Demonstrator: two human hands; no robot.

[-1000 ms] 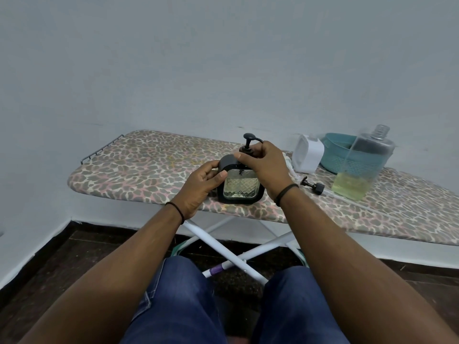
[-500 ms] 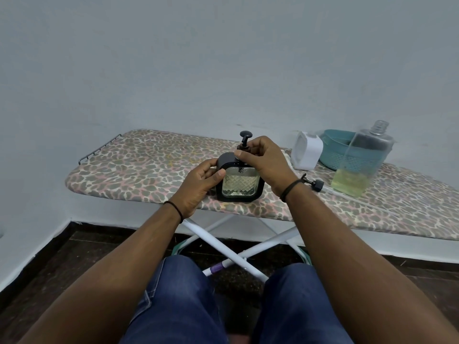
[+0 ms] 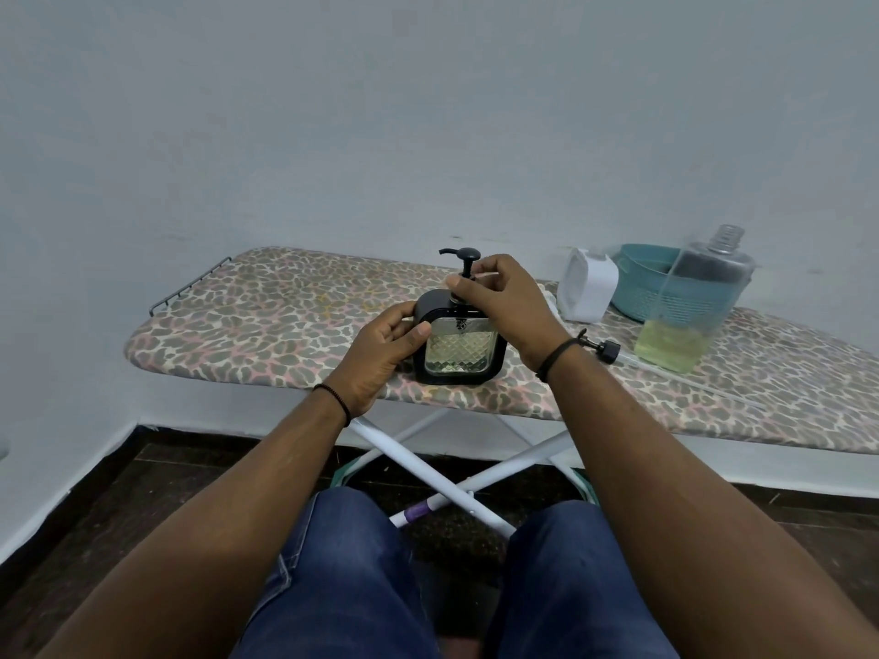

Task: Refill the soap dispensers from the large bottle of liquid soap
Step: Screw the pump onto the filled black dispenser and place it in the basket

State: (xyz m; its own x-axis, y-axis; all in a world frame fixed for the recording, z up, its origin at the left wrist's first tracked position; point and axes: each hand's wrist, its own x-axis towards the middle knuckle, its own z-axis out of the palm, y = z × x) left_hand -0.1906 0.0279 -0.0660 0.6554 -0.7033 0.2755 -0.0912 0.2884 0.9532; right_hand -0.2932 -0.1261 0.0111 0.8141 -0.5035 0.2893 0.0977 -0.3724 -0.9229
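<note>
A seated person in blue jeans faces an ironing board (image 3: pixel 285 316) with a leopard-print cover, standing on crossed white legs against a pale blue-grey wall, over a dark floor. The left hand (image 3: pixel 380 354) grips the left side of a black-framed glass soap dispenser (image 3: pixel 459 347) standing upright on the board. The right hand (image 3: pixel 499 302) pinches the collar at the base of its black pump (image 3: pixel 463 261). To the right of that grip lie a loose black pump (image 3: pixel 604 350), a white dispenser (image 3: pixel 587 285), a teal basket (image 3: pixel 642 287), and the large uncapped bottle (image 3: pixel 694 306), holding yellowish soap low down.
</note>
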